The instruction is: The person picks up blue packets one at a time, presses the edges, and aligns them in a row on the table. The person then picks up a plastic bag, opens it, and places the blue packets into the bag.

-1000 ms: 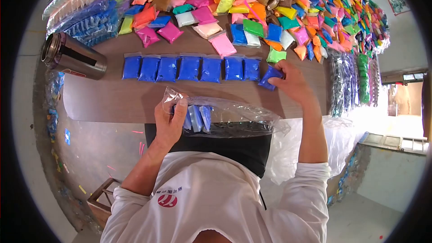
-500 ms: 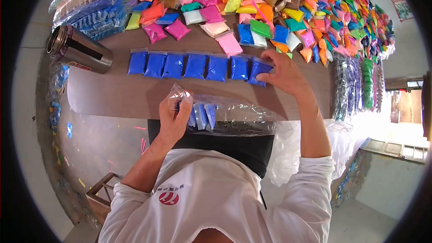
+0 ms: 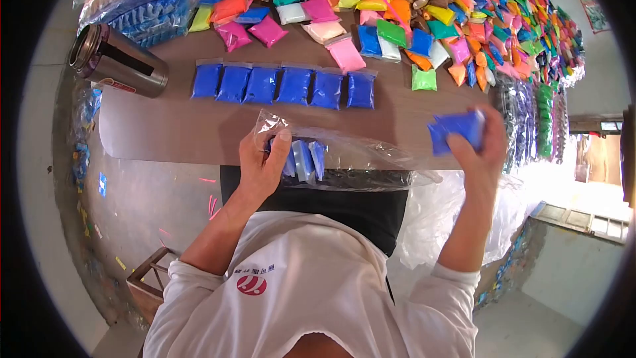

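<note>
My left hand [image 3: 266, 158] pinches the edge of a long clear plastic bag [image 3: 361, 152] at the table's front edge. Several blue packets [image 3: 305, 160] lie inside that bag, close to my fingers. Out to the right, my right hand [image 3: 482, 146] grips a blue packet [image 3: 456, 130] between thumb and fingers, above the table and slightly blurred. A row of several flat blue packets [image 3: 294, 85] lies across the middle of the table, apart from both hands.
A large heap of coloured packets [image 3: 397, 0] covers the table's far side. A steel flask [image 3: 122, 63] lies at the left, near bagged blue packets [image 3: 149, 20]. Filled clear sleeves [image 3: 530, 119] hang at the right edge. Crumpled clear plastic [image 3: 437, 219] is below the table [image 3: 159, 132].
My right hand has lifted the packet at the row's right end and carried it right and toward me. My left hand still holds the bag.
</note>
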`<state>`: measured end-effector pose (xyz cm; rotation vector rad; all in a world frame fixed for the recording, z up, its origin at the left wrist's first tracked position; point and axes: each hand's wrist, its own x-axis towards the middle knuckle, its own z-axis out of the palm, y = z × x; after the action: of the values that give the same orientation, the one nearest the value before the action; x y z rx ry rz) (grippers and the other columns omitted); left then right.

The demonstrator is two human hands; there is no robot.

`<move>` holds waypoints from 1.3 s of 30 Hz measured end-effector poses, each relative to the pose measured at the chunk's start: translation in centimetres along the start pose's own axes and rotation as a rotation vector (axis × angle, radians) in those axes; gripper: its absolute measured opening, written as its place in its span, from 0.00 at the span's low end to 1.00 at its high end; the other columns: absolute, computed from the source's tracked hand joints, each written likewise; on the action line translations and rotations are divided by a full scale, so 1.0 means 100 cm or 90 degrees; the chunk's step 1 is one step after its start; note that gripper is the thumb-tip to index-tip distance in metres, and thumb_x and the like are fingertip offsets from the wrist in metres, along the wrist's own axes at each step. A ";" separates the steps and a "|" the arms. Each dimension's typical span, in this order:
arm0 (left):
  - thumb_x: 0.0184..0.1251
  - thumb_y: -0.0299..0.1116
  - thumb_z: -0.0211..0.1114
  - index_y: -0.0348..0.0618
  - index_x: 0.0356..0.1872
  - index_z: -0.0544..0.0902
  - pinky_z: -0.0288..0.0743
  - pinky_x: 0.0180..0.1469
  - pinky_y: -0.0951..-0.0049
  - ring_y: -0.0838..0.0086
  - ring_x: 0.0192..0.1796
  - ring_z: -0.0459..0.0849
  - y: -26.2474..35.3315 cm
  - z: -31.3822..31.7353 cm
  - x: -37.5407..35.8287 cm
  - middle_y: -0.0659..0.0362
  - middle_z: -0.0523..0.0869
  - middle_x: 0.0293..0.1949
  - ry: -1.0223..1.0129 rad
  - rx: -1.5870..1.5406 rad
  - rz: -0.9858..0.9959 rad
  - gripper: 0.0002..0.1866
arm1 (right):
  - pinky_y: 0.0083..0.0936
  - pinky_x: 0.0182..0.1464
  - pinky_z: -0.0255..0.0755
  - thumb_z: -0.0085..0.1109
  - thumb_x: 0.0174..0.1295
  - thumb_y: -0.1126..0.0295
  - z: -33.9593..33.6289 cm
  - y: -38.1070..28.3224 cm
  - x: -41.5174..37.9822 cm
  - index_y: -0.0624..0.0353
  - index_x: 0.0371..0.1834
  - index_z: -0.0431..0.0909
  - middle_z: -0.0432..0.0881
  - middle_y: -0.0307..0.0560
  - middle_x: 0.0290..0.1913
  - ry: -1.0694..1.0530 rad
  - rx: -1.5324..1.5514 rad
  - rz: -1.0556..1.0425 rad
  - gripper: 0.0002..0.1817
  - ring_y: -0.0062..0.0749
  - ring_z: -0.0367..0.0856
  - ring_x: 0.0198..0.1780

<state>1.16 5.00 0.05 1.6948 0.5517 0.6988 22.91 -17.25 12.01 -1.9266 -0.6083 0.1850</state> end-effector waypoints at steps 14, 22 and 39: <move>0.71 0.30 0.59 0.35 0.38 0.79 0.67 0.36 0.77 0.80 0.33 0.72 -0.003 0.002 -0.002 0.60 0.77 0.30 0.006 -0.055 -0.040 0.08 | 0.34 0.37 0.76 0.73 0.47 0.66 0.123 -0.003 -0.078 0.59 0.52 0.72 0.80 0.50 0.44 0.016 -0.352 -0.230 0.29 0.45 0.82 0.37; 0.68 0.29 0.61 0.33 0.38 0.78 0.67 0.35 0.74 0.73 0.31 0.73 -0.002 0.001 0.001 0.56 0.77 0.30 0.002 -0.011 -0.009 0.07 | 0.35 0.43 0.76 0.71 0.51 0.64 0.121 -0.001 -0.080 0.60 0.58 0.70 0.79 0.53 0.51 -0.107 -0.352 -0.189 0.32 0.48 0.82 0.43; 0.70 0.32 0.59 0.34 0.36 0.78 0.66 0.36 0.74 0.74 0.32 0.71 0.001 -0.001 0.000 0.57 0.75 0.29 -0.003 -0.016 -0.035 0.09 | 0.27 0.29 0.76 0.68 0.56 0.72 0.102 -0.010 -0.081 0.61 0.41 0.79 0.83 0.48 0.31 -0.166 -0.162 -0.091 0.11 0.35 0.84 0.28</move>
<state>1.16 5.06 0.13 1.6524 0.5818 0.6598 11.61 -12.66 7.36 -2.1099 -0.9802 0.2806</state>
